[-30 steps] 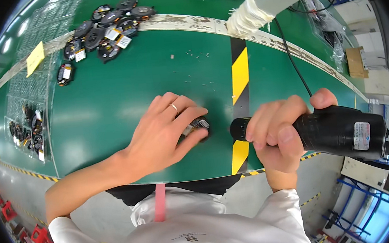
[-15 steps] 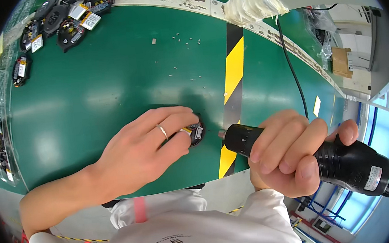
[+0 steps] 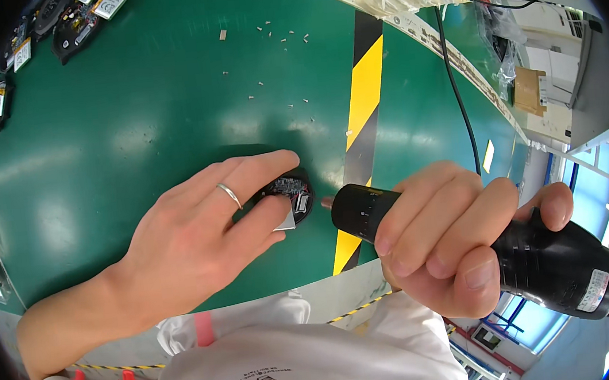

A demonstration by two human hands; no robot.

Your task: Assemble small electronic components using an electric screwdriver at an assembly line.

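1 round device is clasped by the left hand, 1 black driver by the right hand; between them, tip alignment is apparently being done, steady contact needed.

Advanced right hand with black power screwdriver; narrowed gap, brought tip just beside round device. Tilted tool further, rear end lower. Spread digits of left hand, bared more circuit board, exposed pale flat piece beneath. Swung view; cropped device pile at upper-left edge.
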